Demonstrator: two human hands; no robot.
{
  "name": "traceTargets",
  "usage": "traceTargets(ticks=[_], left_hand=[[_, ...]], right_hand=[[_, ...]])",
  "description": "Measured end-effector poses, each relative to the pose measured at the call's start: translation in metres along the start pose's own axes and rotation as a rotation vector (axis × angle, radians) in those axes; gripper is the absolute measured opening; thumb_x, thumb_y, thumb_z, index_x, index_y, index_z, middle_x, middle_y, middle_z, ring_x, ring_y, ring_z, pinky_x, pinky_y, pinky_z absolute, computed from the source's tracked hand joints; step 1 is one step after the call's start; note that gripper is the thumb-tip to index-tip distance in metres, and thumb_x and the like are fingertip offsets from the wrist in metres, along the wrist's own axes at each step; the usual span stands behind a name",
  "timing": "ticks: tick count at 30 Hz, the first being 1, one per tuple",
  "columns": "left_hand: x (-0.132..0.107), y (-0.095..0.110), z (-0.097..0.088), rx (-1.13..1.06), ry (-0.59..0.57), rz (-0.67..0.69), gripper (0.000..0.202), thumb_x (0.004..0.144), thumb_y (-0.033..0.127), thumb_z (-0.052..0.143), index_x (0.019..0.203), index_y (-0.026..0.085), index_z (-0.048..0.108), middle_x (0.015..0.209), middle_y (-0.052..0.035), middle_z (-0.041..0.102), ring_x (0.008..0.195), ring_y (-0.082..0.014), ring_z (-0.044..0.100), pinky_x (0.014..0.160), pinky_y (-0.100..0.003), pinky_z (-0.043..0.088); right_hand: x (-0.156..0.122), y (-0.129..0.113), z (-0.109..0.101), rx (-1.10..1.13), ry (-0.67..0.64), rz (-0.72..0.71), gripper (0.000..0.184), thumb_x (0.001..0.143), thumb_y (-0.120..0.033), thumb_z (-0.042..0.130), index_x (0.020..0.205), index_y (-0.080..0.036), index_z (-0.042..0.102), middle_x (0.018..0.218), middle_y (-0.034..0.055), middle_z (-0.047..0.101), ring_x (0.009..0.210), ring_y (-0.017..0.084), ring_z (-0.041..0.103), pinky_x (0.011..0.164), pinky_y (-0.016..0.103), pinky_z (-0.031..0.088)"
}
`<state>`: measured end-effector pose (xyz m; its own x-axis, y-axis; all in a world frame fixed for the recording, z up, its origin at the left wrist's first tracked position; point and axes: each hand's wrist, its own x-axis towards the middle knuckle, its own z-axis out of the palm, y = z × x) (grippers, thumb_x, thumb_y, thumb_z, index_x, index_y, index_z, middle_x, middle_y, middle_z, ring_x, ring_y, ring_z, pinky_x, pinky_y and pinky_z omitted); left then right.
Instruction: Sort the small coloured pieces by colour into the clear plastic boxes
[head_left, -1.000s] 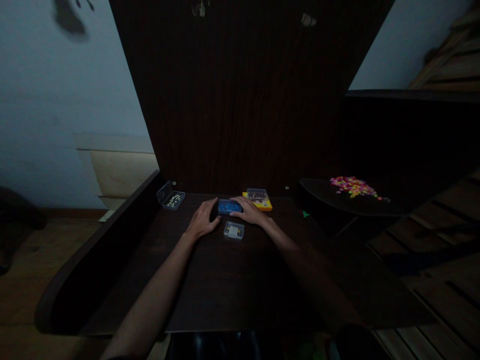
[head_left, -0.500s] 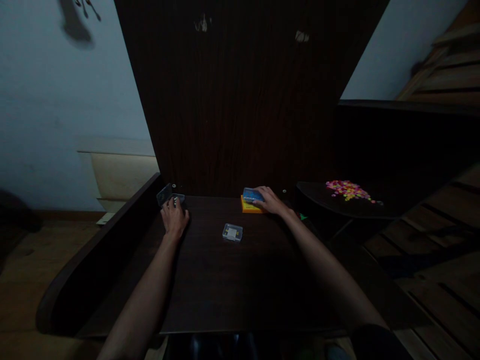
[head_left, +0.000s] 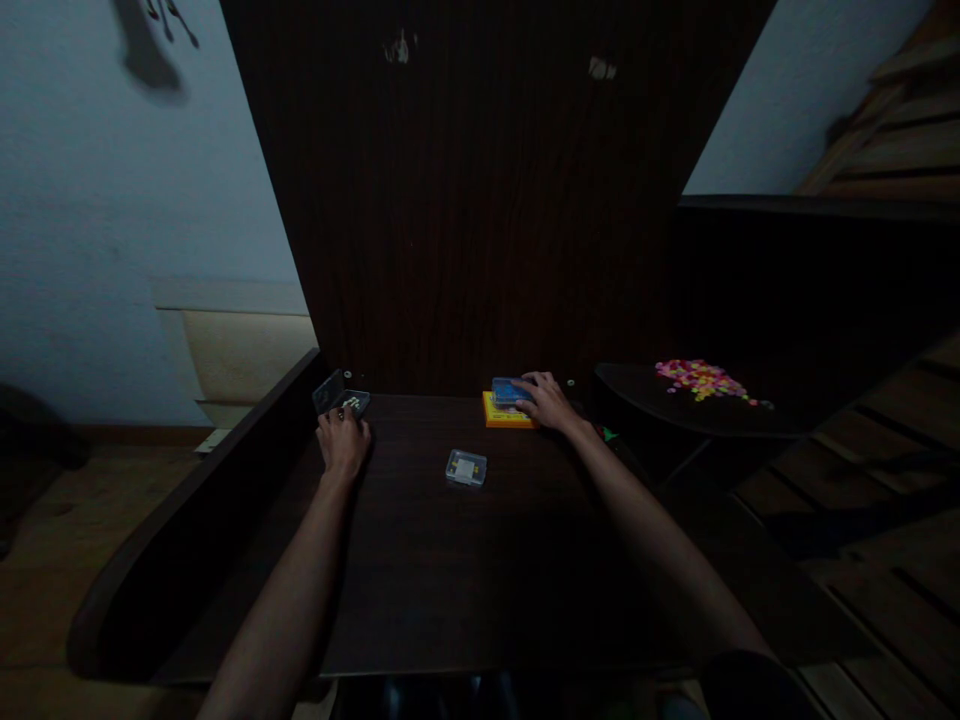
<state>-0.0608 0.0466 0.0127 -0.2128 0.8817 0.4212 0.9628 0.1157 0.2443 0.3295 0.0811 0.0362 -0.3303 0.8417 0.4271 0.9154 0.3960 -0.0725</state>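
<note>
At the back left stands a small clear plastic case (head_left: 355,401) with its lid raised and several small white pieces inside. My left hand (head_left: 343,442) is at its near edge, fingers bent; whatever lies under the fingertips is hidden. Further right, my right hand (head_left: 547,402) grips the right end of a flat clear case with blue contents (head_left: 507,391), fingers over the top and thumb on the near side. Beneath that case lies a yellow box (head_left: 504,418). Between my hands, nearer to me, a closed clear case (head_left: 466,468) with a pale label and yellow bits rests on the dark tabletop (head_left: 435,570).
A raised wooden side (head_left: 202,510) borders the table on the left, and a tall dark panel (head_left: 480,200) rises behind. On a rounded shelf (head_left: 637,395) at the right sits a heap of colourful small pieces (head_left: 703,379). Something green (head_left: 607,434) shows beside my right forearm.
My left hand has drawn back slightly toward me, so more white pieces show in the open case. The blue case under my right hand has shifted slightly right on the yellow box.
</note>
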Motion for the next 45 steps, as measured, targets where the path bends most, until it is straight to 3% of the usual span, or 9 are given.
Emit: traceTargets(ticks=[11, 23, 35, 39, 45], left_hand=[[0.002, -0.002, -0.001, 0.009, -0.066, 0.043, 0.033, 0.084, 0.024, 0.042, 0.101, 0.007, 0.065, 0.108, -0.0205, 0.058, 0.108, -0.0332, 0.046, 0.092, -0.042, 0.044], [0.001, 0.0, 0.011, -0.17, -0.024, 0.134, 0.026, 0.084, 0.025, 0.044, 0.089, 0.015, 0.067, 0.101, -0.0147, 0.056, 0.102, -0.0288, 0.049, 0.086, -0.041, 0.05], [-0.003, 0.017, 0.023, -0.4, -0.059, 0.401, 0.02, 0.081, 0.027, 0.051, 0.077, 0.017, 0.066, 0.095, -0.0113, 0.059, 0.095, -0.0263, 0.053, 0.09, -0.043, 0.048], [-0.004, 0.02, 0.022, -0.465, -0.108, 0.519, 0.02, 0.081, 0.029, 0.053, 0.077, 0.016, 0.067, 0.099, -0.0112, 0.059, 0.098, -0.025, 0.054, 0.093, -0.042, 0.046], [-0.007, 0.023, 0.019, -0.512, -0.152, 0.597, 0.018, 0.079, 0.029, 0.057, 0.078, 0.017, 0.07, 0.107, -0.0098, 0.058, 0.102, -0.0245, 0.054, 0.093, -0.041, 0.046]], right_hand=[[0.0, -0.005, 0.002, -0.042, -0.014, 0.086, 0.045, 0.086, -0.028, 0.053, 0.13, -0.022, 0.054, 0.127, 0.012, 0.05, 0.109, 0.03, 0.042, 0.09, 0.044, 0.043], [-0.001, -0.004, 0.005, -0.015, -0.003, 0.062, 0.053, 0.08, -0.035, 0.06, 0.131, -0.021, 0.052, 0.127, 0.012, 0.048, 0.111, 0.03, 0.042, 0.091, 0.045, 0.043], [-0.006, -0.007, 0.006, -0.027, 0.017, 0.072, 0.053, 0.083, -0.034, 0.054, 0.134, -0.023, 0.047, 0.129, 0.0116, 0.047, 0.111, 0.031, 0.043, 0.09, 0.047, 0.044], [-0.008, -0.009, 0.005, -0.004, 0.017, 0.069, 0.061, 0.081, -0.038, 0.056, 0.138, -0.02, 0.042, 0.133, 0.0131, 0.044, 0.115, 0.033, 0.04, 0.093, 0.048, 0.042], [-0.005, -0.031, -0.006, 0.063, 0.11, 0.009, 0.065, 0.079, -0.042, 0.059, 0.138, -0.02, 0.041, 0.139, 0.0139, 0.038, 0.123, 0.033, 0.034, 0.099, 0.052, 0.037]])
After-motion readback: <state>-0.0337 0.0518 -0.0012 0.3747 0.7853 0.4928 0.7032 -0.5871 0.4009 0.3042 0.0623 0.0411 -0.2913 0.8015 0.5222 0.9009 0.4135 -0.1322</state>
